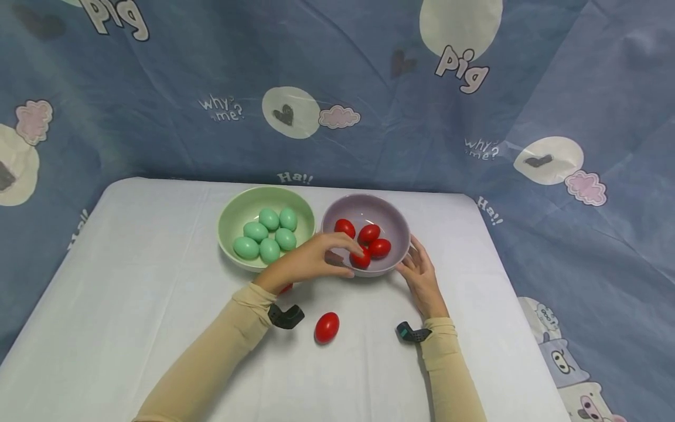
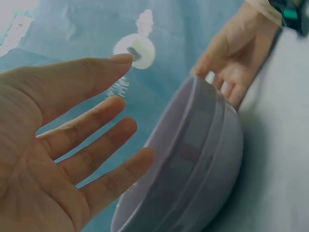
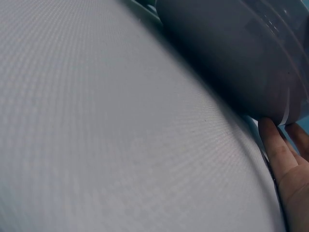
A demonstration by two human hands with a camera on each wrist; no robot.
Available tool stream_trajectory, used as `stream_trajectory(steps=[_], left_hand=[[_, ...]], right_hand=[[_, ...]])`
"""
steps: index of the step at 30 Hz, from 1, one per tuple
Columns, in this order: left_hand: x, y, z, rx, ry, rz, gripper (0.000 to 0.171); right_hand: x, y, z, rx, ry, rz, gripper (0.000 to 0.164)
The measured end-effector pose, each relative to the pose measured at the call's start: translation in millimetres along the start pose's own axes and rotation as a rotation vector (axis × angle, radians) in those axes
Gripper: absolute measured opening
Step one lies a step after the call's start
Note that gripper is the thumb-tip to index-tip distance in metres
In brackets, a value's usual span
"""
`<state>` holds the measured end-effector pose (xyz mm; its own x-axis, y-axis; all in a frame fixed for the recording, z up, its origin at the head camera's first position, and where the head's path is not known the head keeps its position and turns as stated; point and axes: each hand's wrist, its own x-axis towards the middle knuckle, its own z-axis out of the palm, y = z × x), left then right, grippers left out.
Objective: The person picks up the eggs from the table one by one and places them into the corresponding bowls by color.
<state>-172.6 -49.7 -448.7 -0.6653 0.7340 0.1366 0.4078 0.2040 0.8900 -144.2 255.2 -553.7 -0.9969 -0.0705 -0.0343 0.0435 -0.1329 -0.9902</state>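
Note:
Over the near left rim of a purple bowl hovers my left hand, its fingers spread and relaxed with nothing held between them. Several red eggs lie inside that bowl, one of them close below my left fingertips. My right hand rests against the bowl's outer right wall, its fingers fairly straight along the side and the thumb near the rim. On the table in front, a red egg lies between my forearms. Another red egg is mostly hidden under my left wrist.
A light green bowl with several mint-green eggs stands just left of the purple one. Both sit near the far edge of the white-covered table. Behind hangs a blue printed cloth.

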Motion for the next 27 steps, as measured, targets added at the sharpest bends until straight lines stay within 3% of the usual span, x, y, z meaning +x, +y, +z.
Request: stream_trajectory(steps=[5,10,18,27], left_hand=[[-22.1,4.5,4.3,-0.025,0.034,0.014,0.042],[-40.9,1.8,14.0,-0.054,0.019,-0.011,0.043],[-64.7,-9.7,35.0,-0.079,-0.016,-0.078,0.041],[-87.2,-25.1,56.9,-0.051,-0.027,-0.088,0.041]], right_hand=[[0,-1,0,-0.009,0.002,0.000,0.082],[0,-1,1,-0.003,0.001,0.004,0.082],[-1,1,2,0.019,0.009,0.014,0.083],[0,1,1,0.011,0.013,0.007,0.083]])
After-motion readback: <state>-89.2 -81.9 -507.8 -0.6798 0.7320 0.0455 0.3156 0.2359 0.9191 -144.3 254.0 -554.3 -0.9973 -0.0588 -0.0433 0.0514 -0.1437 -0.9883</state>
